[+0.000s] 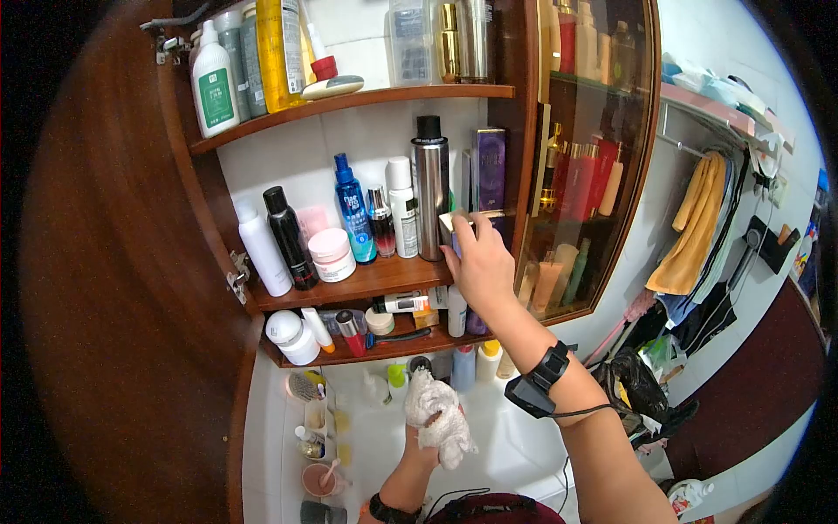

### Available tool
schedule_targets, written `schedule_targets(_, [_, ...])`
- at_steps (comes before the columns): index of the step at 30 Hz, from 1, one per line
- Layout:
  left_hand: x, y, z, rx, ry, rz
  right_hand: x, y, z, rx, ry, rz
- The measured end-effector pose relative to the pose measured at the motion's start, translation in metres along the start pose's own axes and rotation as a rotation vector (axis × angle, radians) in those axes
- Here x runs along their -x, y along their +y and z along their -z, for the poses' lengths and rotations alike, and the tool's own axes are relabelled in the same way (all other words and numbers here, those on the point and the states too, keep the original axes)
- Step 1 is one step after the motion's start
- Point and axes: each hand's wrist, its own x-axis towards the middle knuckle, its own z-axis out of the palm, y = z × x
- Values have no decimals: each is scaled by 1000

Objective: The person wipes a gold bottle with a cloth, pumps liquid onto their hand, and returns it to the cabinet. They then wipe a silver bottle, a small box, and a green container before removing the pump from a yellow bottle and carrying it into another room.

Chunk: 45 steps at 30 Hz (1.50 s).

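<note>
On the cabinet's middle shelf (375, 281), my right hand (479, 260) has its fingers bent round the top of a small box (449, 229) at the right end. A tall silver spray can (429, 188) stands just left of that hand, and a purple box (489, 168) is upright behind it. Below the cabinet, my left hand (425, 444) holds a crumpled white cloth (438, 415) over the sink. Left along the same shelf stand a blue spray bottle (353, 210), a white jar with a pink lid (332, 255) and a black can (290, 237).
An open wooden door (113, 262) is at the left. Bottles fill the upper shelf (349, 98), and small jars and tubes lie on the lower shelf (393, 348). A glass-fronted section (585, 166) is at the right, near a hanging yellow towel (690, 227).
</note>
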Motion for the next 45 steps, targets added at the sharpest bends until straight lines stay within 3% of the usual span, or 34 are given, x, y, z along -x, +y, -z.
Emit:
schedule_targets(4, [2, 1, -10, 77, 99, 26, -2, 0, 3, -47, 1, -48])
schedule_targets(9, [-1, 0, 2, 27, -4, -26, -24, -10, 35, -329, 125, -48])
schedule_targets(14, [1, 3, -10, -21, 69, -28, -98, -13, 79, -621, 412, 2])
schedule_targets(16, [2, 2, -11, 21, 135, -14, -136, -15, 101, -627, 500, 38])
schedule_targets(21, [4, 2, -25, -213, 166, -131, -218, -10, 105, -371, 552, 84])
schedule_targets(22, [4, 3, -26, -220, 161, -141, -230, -10, 101, -382, 487, 114])
schedule_targets(27, [4, 4, -21, -95, 182, -123, -271, -29, 65, -841, 96, -227])
schedule_targets(31, [7, 9, -20, -295, 167, -148, -283, -35, 46, -554, -31, -315])
schedule_targets(35, [6, 11, -1, -44, 178, -61, -282, -47, 51, -592, -91, -454])
schedule_targets(40, [4, 7, 0, -158, 189, -100, -308, -34, 26, -667, -163, -432])
schedule_targets(45, [3, 9, -2, -54, 127, -71, -326, -33, -1, -782, -240, -380])
